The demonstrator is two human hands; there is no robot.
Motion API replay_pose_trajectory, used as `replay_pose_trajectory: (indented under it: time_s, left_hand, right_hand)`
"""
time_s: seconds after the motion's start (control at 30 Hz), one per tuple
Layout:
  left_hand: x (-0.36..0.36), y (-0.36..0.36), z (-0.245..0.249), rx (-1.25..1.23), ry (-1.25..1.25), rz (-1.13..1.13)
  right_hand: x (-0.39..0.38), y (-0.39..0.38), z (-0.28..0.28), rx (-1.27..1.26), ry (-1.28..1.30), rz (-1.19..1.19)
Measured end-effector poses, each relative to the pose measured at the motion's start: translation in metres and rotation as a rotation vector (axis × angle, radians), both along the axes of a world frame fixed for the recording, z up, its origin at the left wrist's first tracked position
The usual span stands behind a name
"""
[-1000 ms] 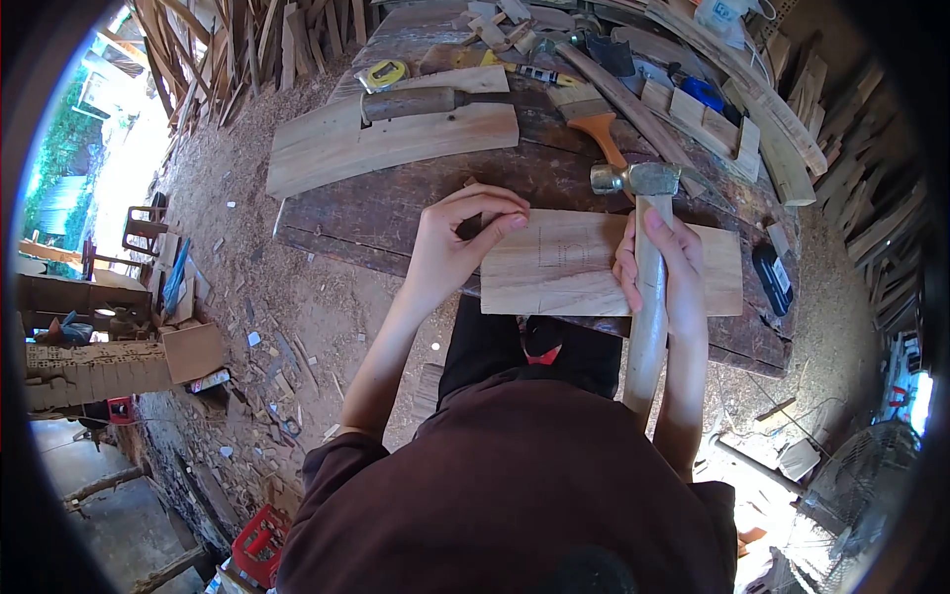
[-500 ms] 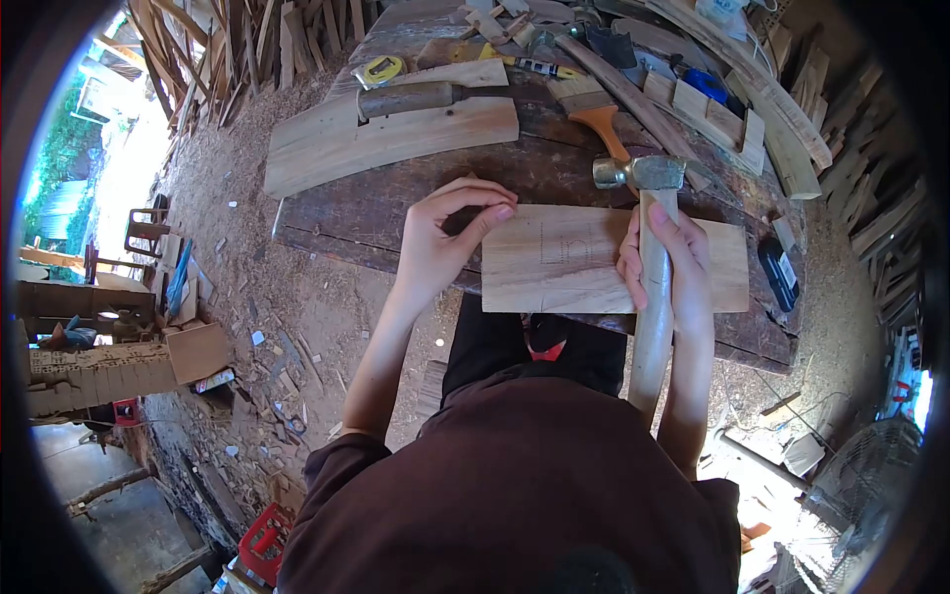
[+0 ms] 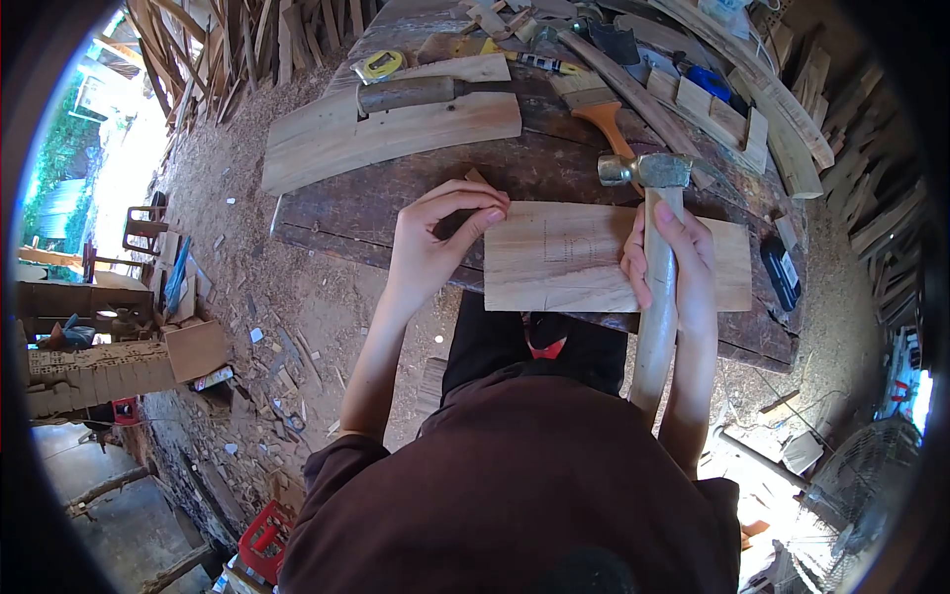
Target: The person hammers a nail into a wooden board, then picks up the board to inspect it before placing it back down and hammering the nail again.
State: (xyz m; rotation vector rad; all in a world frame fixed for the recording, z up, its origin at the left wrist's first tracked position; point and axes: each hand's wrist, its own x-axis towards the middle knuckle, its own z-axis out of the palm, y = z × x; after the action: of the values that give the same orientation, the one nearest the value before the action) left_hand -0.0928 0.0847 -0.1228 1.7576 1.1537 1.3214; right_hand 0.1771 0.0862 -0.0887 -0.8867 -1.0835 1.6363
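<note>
My right hand (image 3: 683, 247) is closed round the wooden handle of a hammer (image 3: 657, 307), with the thumb lying along it. The metal head points away from me, above the far edge of a pale board (image 3: 534, 257). My right fingertips rest over that board, which has pencil lines drawn on it. At the board's far left corner, my left hand (image 3: 440, 228) is closed in a pinch, thumb against fingertips. Whatever sits between those fingertips is too small or hidden to make out.
On the worn wooden table (image 3: 336, 223) lie a curved plank (image 3: 396, 144), a wooden-handled tool (image 3: 406, 95), a yellow tape measure (image 3: 380, 65), an orange-handled brush (image 3: 604, 124) and a black object (image 3: 780, 272). Long wood strips (image 3: 752, 74) cover the back right. Chips litter the floor.
My left hand has shifted slightly left at the board's corner, still pinched. The hammer and my right hand stay nearly in place over the board.
</note>
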Motion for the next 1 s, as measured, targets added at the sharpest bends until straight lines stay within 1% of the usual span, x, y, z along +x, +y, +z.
replay_pose_trajectory:
  time_s: [0.17, 0.37, 0.43, 0.7, 0.77, 0.87, 0.93, 1.0]
  left_hand:
    - [0.000, -0.001, 0.000, -0.008, -0.014, -0.005]
    - [-0.001, -0.002, 0.001, -0.002, 0.010, -0.001]
    - [-0.001, -0.002, 0.001, 0.004, 0.014, 0.000]
    - [0.002, -0.002, 0.001, 0.005, 0.008, 0.013]
    - [0.004, -0.001, 0.003, 0.059, 0.051, 0.027]
    - [0.008, 0.002, 0.009, 0.050, 0.099, -0.009]
    - [0.012, 0.005, 0.009, 0.052, 0.115, -0.015]
    - [0.014, 0.007, 0.009, 0.053, 0.133, -0.023]
  right_hand:
    - [-0.001, -0.001, 0.001, -0.007, 0.017, 0.002]
    - [-0.001, -0.001, 0.000, 0.001, -0.026, -0.019]
    - [0.000, -0.001, 0.000, -0.009, 0.021, 0.004]
    - [-0.001, -0.001, 0.001, 0.005, 0.012, 0.002]
    - [-0.001, 0.000, 0.001, 0.007, 0.009, 0.001]
    - [-0.001, -0.001, 0.001, 0.015, 0.020, 0.010]
    - [-0.003, -0.001, 0.001, 0.006, -0.041, -0.032]
    - [-0.001, -0.001, 0.001, -0.002, -0.013, -0.017]
